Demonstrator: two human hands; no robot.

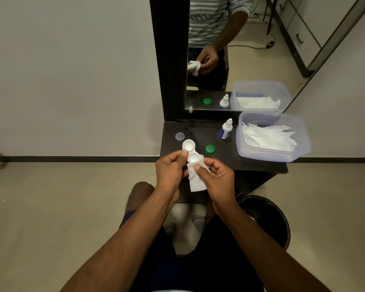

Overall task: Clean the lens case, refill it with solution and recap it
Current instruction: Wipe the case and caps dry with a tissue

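Observation:
My left hand pinches a white two-well lens case, held over the front of the black shelf with both wells uncapped and facing up. My right hand grips a white tissue wrapped around the case's near end. A green cap lies on the shelf to the right of the case. A clear cap lies at the shelf's left end. The solution bottle, white with a blue label, stands upright further back.
A clear plastic tub of white tissues sits on the shelf's right end. A mirror in a dark frame rises behind the shelf. A dark waste bin stands on the floor at lower right. The wall lies to the left.

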